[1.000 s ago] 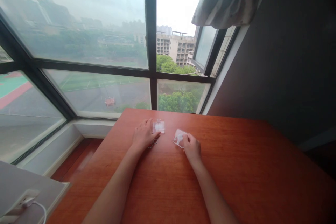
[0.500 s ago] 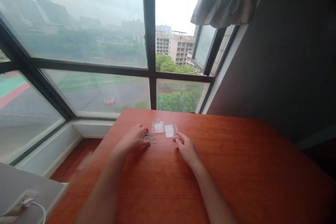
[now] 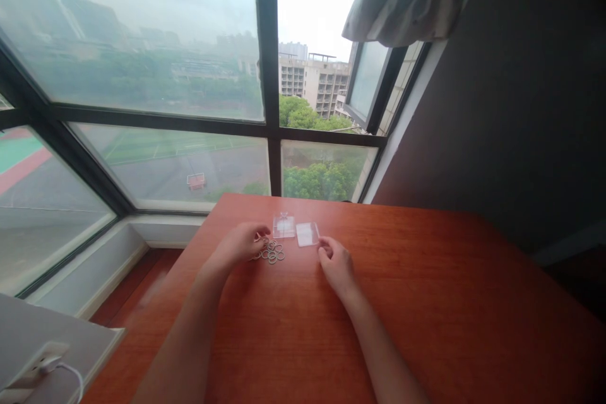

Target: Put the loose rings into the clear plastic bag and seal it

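Several metal rings [image 3: 273,252] lie in a loose, overlapping cluster on the table. My left hand [image 3: 243,242] rests at the cluster's left side, its thumb and fingers apart, and it covers some of the rings. Beyond the rings is a clear plastic box part [image 3: 284,227] with a small raised piece at its far edge. A second clear, square plastic piece [image 3: 307,234] lies just right of it. At this piece's right edge is my right hand [image 3: 337,263], with fingers curled in; whether they pinch anything is hidden.
The reddish-brown wooden table [image 3: 416,303] reaches toward a dark-framed window [image 3: 273,76]. A grey curtain [image 3: 407,0] hangs at upper right, beside a dark wall [image 3: 511,88]. At lower left, a white plug [image 3: 50,364] sits in a socket.
My left hand has shifted slightly left and loosened, uncovering more rings, which now lie spread flatter. My right fingers have drawn slightly right and curled in more.
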{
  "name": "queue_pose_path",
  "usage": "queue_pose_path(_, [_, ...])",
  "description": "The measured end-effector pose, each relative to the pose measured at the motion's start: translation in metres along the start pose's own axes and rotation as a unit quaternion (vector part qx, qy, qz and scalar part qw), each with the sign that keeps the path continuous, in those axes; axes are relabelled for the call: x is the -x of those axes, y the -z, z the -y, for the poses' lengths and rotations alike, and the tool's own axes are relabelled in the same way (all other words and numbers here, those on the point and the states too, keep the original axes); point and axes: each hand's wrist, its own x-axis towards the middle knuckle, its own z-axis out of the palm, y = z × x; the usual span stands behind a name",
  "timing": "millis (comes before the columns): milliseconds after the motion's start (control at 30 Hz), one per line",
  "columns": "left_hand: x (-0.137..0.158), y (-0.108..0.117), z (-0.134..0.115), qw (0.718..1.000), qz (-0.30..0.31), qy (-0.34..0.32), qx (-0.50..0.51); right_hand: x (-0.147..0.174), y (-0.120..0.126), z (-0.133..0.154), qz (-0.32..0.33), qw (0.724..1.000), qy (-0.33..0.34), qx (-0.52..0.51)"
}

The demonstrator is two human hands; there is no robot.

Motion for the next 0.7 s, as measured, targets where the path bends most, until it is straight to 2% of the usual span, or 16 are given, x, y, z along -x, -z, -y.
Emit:
queue_pose_path(100, [0.0, 0.001, -0.003, 0.999, -0.025, -0.013, 0.031, 0.0, 0.002, 0.001, -0.038, 0.998, 0.001, 0.056])
queue_pose_path(167, [-0.001, 0.001, -0.005, 0.997, -0.05, -0.023, 0.046, 0.0, 0.003, 0.002, -0.038, 0.995, -0.006, 0.087])
queue_pose_path(300, [-0.001, 0.0, -0.013, 0.993, -0.078, -0.043, 0.071, 0.002, 0.004, 0.006, 0.011, 0.993, -0.004, 0.118])
queue_pose_path(400, [-0.001, -0.008, -0.025, 0.989, -0.062, -0.085, 0.108, 0.003, 0.005, 0.009, 0.059, 0.99, 0.02, 0.129])
queue_pose_path(500, [0.001, -0.028, -0.047, 0.98, -0.013, -0.139, 0.144, 0.004, 0.006, 0.011, 0.086, 0.988, 0.052, 0.113])
queue_pose_path(600, [0.005, -0.06, -0.072, 0.973, 0.029, -0.18, 0.142, 0.003, 0.009, 0.008, 0.086, 0.99, 0.069, 0.087])
queue_pose_path(700, [0.009, -0.089, -0.089, 0.978, -0.007, -0.17, 0.124, 0.0, 0.012, 0.005, 0.067, 0.99, 0.032, 0.122])
